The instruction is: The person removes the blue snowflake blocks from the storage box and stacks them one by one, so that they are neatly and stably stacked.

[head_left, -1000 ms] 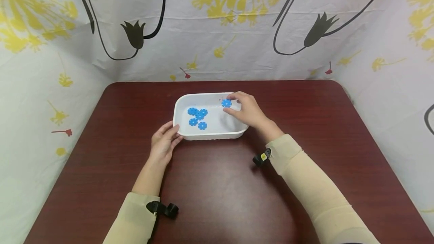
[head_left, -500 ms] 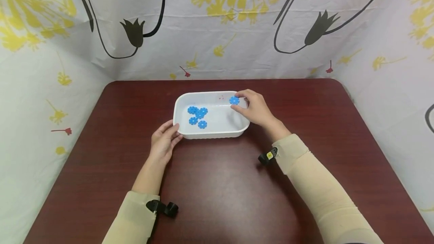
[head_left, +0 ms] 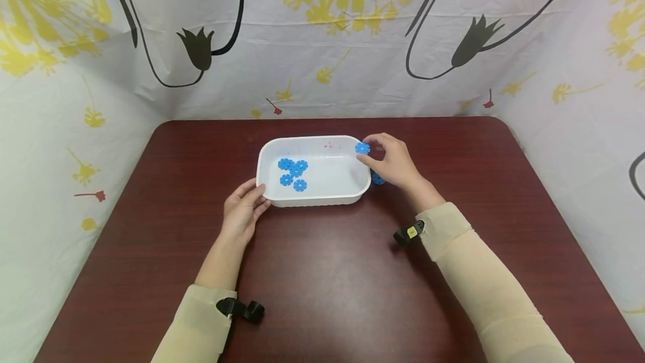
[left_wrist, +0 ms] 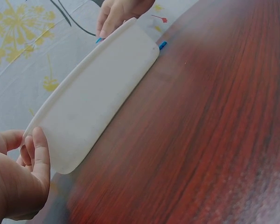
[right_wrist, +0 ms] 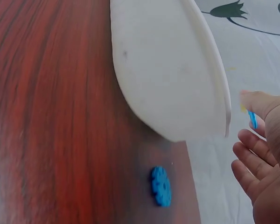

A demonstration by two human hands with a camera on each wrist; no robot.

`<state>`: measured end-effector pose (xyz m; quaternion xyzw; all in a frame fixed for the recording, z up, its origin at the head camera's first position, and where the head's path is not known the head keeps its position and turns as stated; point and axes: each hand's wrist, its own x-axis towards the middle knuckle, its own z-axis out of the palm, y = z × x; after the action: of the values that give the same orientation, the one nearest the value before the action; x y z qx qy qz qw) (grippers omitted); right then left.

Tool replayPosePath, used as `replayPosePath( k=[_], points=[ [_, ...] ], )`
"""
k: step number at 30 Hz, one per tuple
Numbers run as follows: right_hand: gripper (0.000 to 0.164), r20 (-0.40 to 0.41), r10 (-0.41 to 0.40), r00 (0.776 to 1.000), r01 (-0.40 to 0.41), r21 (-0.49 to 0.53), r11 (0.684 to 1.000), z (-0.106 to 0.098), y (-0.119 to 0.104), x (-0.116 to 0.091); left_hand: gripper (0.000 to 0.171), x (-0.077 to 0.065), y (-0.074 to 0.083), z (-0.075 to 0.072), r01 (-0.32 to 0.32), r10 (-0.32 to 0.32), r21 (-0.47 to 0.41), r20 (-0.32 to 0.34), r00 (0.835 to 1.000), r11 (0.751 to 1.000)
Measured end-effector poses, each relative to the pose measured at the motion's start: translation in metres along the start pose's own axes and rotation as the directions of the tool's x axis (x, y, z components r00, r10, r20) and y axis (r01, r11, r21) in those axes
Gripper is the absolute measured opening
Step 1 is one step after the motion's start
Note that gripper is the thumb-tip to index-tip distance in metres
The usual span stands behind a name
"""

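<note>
A white rectangular tray (head_left: 327, 201) sits on the table, with several blue notched discs (head_left: 300, 185) in its left half. My left hand (head_left: 243, 212) grips the tray's left front corner, thumb on the rim and fingers beneath. Between thumb and index finger my right hand (head_left: 395, 164) pinches one blue notched disc (head_left: 363, 148), held over the tray's right rim. In the right wrist view, the right hand's other fingers are spread apart. Another blue notched disc (right_wrist: 161, 186) lies on the table just right of the tray, partly under the right hand in the head view.
The dark red wooden table (head_left: 322, 273) has rounded far corners. A white cloth (head_left: 322, 88) with yellow and grey flower prints hangs behind it and at both sides. Each sleeve cuff carries a black wrist camera (head_left: 409, 233).
My right hand has moved right with its pinched disc, from over the tray's inside to its right rim. The disc on the table has come into view. My left hand stays put.
</note>
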<state>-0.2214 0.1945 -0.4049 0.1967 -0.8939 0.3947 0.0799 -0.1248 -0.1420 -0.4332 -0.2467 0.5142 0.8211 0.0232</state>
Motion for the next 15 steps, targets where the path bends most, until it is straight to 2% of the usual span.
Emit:
replayPosePath(
  k=[6,15],
  points=[
    [0.040,-0.004,0.028,1.000,-0.028,-0.012,1.000,-0.004,0.014,-0.009,0.043,-0.001,0.000,0.000,0.011,-0.010,0.030,-0.008,1.000,0.999],
    [0.039,0.002,0.095,0.996,-0.095,0.011,0.995,-0.007,0.028,-0.020,0.045,-0.001,0.001,0.001,0.013,-0.013,0.030,-0.005,1.000,0.999]
  ],
)
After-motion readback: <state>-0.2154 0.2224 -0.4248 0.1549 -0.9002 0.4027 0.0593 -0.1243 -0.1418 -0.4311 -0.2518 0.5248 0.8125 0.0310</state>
